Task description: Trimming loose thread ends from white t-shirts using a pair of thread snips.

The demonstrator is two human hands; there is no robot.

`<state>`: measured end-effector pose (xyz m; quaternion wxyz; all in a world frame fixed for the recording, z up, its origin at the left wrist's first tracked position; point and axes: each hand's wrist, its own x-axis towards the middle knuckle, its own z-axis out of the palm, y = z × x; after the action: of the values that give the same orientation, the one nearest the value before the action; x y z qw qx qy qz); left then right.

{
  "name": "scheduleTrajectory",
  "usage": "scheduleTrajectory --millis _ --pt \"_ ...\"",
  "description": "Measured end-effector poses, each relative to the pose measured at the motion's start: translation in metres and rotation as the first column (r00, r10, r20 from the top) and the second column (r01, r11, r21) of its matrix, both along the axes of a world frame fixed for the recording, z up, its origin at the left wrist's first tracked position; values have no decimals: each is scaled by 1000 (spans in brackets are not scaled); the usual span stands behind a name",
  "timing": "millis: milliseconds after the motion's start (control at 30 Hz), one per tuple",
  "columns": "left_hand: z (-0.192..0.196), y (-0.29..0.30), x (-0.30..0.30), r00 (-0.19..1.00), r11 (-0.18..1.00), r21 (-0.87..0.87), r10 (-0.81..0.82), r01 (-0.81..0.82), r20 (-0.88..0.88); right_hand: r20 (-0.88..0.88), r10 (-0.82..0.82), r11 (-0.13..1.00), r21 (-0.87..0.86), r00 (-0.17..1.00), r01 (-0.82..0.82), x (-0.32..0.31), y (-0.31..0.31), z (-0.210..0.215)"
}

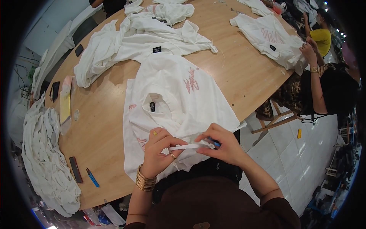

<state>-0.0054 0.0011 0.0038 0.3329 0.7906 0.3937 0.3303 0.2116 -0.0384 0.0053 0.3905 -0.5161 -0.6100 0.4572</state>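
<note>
A white shirt (pixel 167 84) with pink embroidered lettering lies on the table in front of me, its collar facing up. The near edge hangs over the table rim toward my lap. My left hand (pixel 160 150) is closed, pinching a folded strip of the shirt's edge between thumb and fingers. Opposite it, my right hand (pixel 222 144) is closed around a small blue tool (pixel 214 142), mostly hidden by the fingers. Its thumb and fingertips are at the other end of the same strip. The tool's tip cannot be made out.
More white garments (pixel 152 34) lie beyond the shirt, and a heaped pile (pixel 45 160) is at the left. Blue thread snips (pixel 92 178), a dark red-edged case (pixel 75 170) and a phone (pixel 54 91) rest on the round wooden table (pixel 103 152). A co-worker (pixel 324 87) handles another shirt (pixel 270 40) at right.
</note>
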Motion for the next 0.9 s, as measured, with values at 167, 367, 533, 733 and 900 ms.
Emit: scheduleTrajectory --millis 167,367,533,733,900 --pt "-3 1 0 998 997 -72 -33 37 55 37 38 999 16 999 -39 -6 -4 -8" --pt "-6 1 3 992 992 -64 -103 108 65 18 36 998 51 999 -37 -8 -5 -8" --pt "-8 1 1 991 991 -50 -118 122 69 35 35 998 53 999 -37 -8 -4 -2" --pt "-7 -1 1 993 992 -76 -90 96 72 32 -35 986 163 999 29 -11 -5 -2" --pt "-5 -2 2 994 993 -88 -78 85 74 53 -39 970 241 998 25 -11 -6 -4"
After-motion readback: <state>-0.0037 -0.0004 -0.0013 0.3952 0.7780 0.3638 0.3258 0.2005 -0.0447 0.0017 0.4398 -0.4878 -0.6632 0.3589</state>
